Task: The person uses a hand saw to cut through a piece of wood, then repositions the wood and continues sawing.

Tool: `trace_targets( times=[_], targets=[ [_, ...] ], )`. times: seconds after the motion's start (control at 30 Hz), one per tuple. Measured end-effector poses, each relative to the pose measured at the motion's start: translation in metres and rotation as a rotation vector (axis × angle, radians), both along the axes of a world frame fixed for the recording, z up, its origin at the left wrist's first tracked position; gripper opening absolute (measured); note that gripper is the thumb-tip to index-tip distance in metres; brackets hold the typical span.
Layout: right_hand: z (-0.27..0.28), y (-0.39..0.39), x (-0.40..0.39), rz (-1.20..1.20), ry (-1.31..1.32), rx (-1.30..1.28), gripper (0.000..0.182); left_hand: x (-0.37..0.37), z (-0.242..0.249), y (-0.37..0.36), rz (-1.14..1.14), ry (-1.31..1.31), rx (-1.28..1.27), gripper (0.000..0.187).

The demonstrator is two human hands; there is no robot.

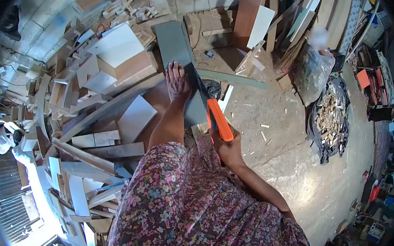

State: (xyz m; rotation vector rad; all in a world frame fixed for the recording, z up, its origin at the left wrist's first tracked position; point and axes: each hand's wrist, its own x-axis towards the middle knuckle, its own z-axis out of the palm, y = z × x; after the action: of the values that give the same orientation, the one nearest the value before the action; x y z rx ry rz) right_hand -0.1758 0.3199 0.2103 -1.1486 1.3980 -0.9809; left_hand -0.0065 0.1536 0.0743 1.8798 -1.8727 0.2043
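My left hand, with a band at its wrist, lies palm down on a long grey-green board, fingers stretched toward its far end. Close to the board's right side, my right hand grips the orange handle of a handsaw. Its blade is seen nearly edge-on and is mostly hidden along the board. Floral cloth of my clothing fills the lower middle of the view and covers part of both arms.
Heaped offcuts and panels, including a white panel, fill the left side. A green strip lies beyond the saw. Tall boards lean at the back. On the right are a plastic bag and a dark cloth with wood scraps.
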Motion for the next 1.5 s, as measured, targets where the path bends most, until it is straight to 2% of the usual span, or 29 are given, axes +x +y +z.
trace_targets(
  times=[0.17, 0.27, 0.3, 0.37, 0.5, 0.57, 0.63, 0.67, 0.73, 0.77, 0.9, 0.97, 1.1, 1.2, 1.27, 1.37, 1.4, 1.47, 1.5],
  targets=[
    [-0.001, 0.0, 0.016, 0.028, 0.043, -0.153, 0.01, -0.002, -0.002, -0.003, -0.007, -0.043, 0.0, 0.046],
    [0.004, 0.0, 0.002, 0.017, -0.029, -0.103, 0.016, 0.004, -0.014, -0.005, -0.07, -0.019, -0.188, 0.047],
    [0.006, 0.0, -0.004, 0.001, -0.12, -0.063, 0.016, 0.005, -0.012, -0.005, -0.072, 0.017, -0.173, 0.047],
    [0.009, 0.003, -0.013, 0.002, -0.082, -0.041, 0.017, 0.003, -0.012, -0.007, -0.029, 0.053, -0.064, 0.047],
    [0.01, 0.001, -0.007, 0.02, -0.071, -0.004, 0.014, 0.005, -0.014, -0.004, -0.1, 0.08, -0.157, 0.047],
    [0.006, -0.003, -0.003, 0.03, -0.078, 0.038, 0.013, 0.003, -0.006, 0.0, -0.063, 0.024, -0.073, 0.047],
    [0.001, -0.007, 0.002, 0.04, -0.02, -0.103, 0.012, 0.001, -0.005, -0.001, -0.023, -0.048, 0.004, 0.047],
    [0.002, -0.008, -0.001, 0.039, -0.018, -0.108, 0.012, 0.001, -0.009, -0.002, -0.025, -0.047, -0.001, 0.047],
    [0.01, -0.008, -0.004, -0.02, -0.091, -0.039, 0.013, 0.002, -0.013, -0.004, -0.074, -0.03, -0.195, 0.048],
    [0.016, -0.009, -0.009, -0.022, -0.108, -0.009, 0.013, 0.003, -0.015, -0.006, -0.038, -0.002, -0.059, 0.049],
    [0.018, -0.002, -0.007, 0.038, -0.011, -0.09, 0.011, 0.008, -0.018, -0.008, -0.076, 0.034, -0.143, 0.049],
    [0.008, -0.011, -0.004, 0.031, -0.011, -0.088, 0.012, 0.002, -0.009, -0.003, -0.025, 0.016, -0.008, 0.048],
    [-0.032, -0.068, 0.012, 0.028, -0.075, -0.044, 0.013, 0.0, -0.004, -0.004, 0.024, -0.083, 0.055, 0.047],
    [-0.044, -0.075, 0.024, 0.001, -0.132, -0.028, 0.016, -0.002, 0.003, -0.001, 0.023, -0.004, 0.029, 0.047],
    [-0.045, -0.056, 0.024, 0.014, 0.042, -0.232, 0.014, -0.002, -0.007, -0.003, 0.004, 0.013, 0.007, 0.047],
    [-0.013, -0.014, 0.013, -0.045, 0.05, -0.334, 0.015, 0.003, -0.01, -0.002, -0.004, -0.007, 0.002, 0.048],
    [-0.014, -0.01, 0.007, -0.046, 0.053, -0.334, 0.015, 0.002, -0.009, -0.004, 0.006, -0.036, 0.005, 0.048],
    [-0.016, -0.007, -0.004, -0.01, -0.127, -0.008, 0.012, 0.001, -0.007, -0.003, 0.003, -0.03, 0.013, 0.049],
    [-0.019, -0.01, -0.003, 0.008, -0.175, 0.005, 0.011, 0.002, -0.007, -0.002, 0.0, -0.029, 0.022, 0.049]
  ],
)
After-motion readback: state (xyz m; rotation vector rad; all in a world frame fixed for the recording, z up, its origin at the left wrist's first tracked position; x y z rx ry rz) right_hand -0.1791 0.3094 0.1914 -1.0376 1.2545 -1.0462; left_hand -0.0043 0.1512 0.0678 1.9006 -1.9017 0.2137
